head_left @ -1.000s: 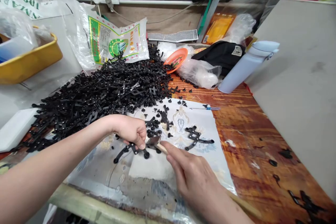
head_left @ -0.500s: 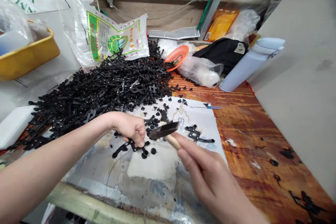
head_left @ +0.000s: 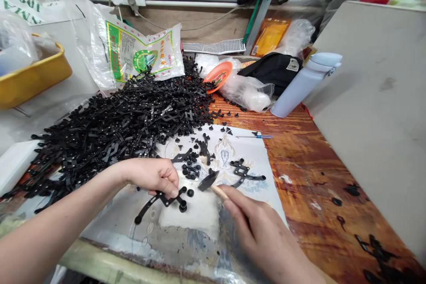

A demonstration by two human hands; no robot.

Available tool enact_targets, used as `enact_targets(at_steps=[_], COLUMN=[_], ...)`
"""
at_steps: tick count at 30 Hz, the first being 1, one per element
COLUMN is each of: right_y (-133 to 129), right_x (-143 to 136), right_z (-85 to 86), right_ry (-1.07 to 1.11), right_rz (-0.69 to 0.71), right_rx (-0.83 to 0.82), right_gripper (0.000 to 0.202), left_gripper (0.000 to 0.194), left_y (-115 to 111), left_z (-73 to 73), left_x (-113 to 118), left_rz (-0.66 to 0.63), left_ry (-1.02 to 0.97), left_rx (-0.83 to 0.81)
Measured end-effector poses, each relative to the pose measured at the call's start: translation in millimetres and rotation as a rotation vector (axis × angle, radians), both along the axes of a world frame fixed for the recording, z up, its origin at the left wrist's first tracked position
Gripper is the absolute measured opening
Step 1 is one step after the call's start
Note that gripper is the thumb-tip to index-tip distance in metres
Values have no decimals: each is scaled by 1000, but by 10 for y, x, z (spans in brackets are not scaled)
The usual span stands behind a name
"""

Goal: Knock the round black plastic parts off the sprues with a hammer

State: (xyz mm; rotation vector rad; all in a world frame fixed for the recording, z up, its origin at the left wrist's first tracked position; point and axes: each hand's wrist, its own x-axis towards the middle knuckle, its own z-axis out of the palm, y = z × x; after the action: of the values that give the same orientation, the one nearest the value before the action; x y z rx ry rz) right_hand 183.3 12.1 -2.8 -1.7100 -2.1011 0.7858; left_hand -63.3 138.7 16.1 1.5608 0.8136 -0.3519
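My left hand pinches a black scissor-like linkage with jointed arms and round ends, held over a pale square pad. A small black round cap lies on the pad beside the linkage. In my right hand is a small hammer with a dark head and a light wooden handle, its head just right of the linkage and apart from it. Another black linkage lies on the patterned sheet behind the hammer. Several loose black caps are scattered beyond the pad.
A large heap of black linkages spreads over the back left. A blue-handled thin tool lies at the sheet's far edge. Further back stand a pale blue bottle and an orange plate. A yellow bin is at the left.
The hammer has come down, and its head now shows sharper beside the pad. The whole view has shifted slightly; my left hand still holds the linkage.
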Motion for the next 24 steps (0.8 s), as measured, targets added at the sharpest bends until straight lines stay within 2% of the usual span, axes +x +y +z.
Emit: enact_targets(at_steps=[6, 14, 24], right_y=[-56, -51, -64], right_x=[-115, -135, -136], right_z=[-49, -70, -75], right_ry=[-75, -67, -11], right_rz=[-11, -31, -43], right_rx=[-14, -1, 6], right_gripper=[36, 36, 34], left_gripper=[21, 24, 22], left_y=[-32, -44, -67], left_z=[-69, -29, -1], left_x=[42, 111, 150], left_rz=[51, 57, 35], left_ry=[-24, -9, 22], left_rx=[-16, -40, 24])
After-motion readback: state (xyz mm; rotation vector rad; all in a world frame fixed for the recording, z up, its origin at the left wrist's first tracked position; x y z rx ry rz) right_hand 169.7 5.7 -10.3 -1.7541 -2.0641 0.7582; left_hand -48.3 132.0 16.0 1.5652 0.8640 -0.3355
